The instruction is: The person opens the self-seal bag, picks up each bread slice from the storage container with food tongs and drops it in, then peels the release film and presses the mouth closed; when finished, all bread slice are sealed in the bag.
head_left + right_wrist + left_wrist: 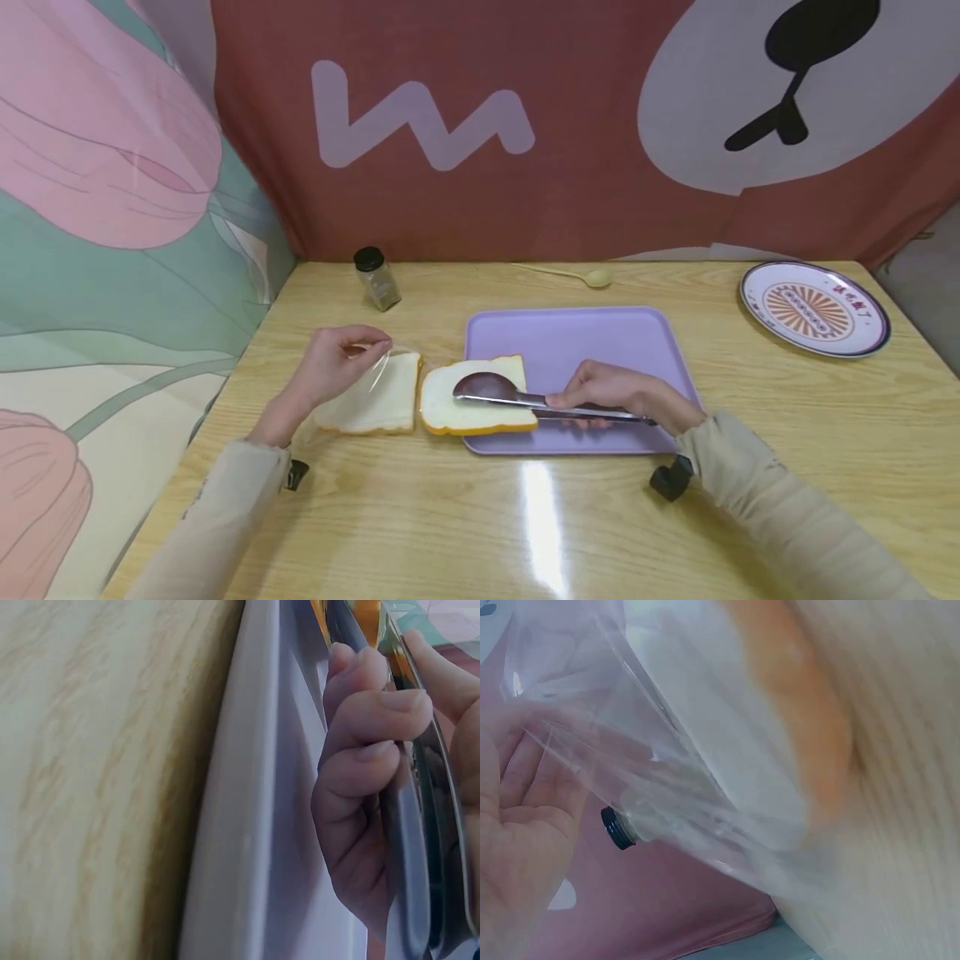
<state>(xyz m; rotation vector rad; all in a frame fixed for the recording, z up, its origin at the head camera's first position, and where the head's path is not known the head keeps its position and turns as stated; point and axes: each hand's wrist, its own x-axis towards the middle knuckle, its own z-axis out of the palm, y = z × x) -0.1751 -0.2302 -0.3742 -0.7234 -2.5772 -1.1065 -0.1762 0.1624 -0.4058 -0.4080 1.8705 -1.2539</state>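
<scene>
My right hand grips metal tongs with a dark rounded head. The head lies over a bread slice, and the tongs' lower side is hidden beneath it. That slice overlaps the left edge of the purple tray. With thumb and fingers, my left hand pinches the edge of a clear plastic bag. Inside the bag sits another bread slice, just left of the first one. Around the tongs' handles, the right fingers are curled in the right wrist view.
At the back left stands a small seasoning jar with a black lid. A pale yellow spoon lies behind the tray. A patterned plate rests at the back right of the wooden table. A curtain hangs behind.
</scene>
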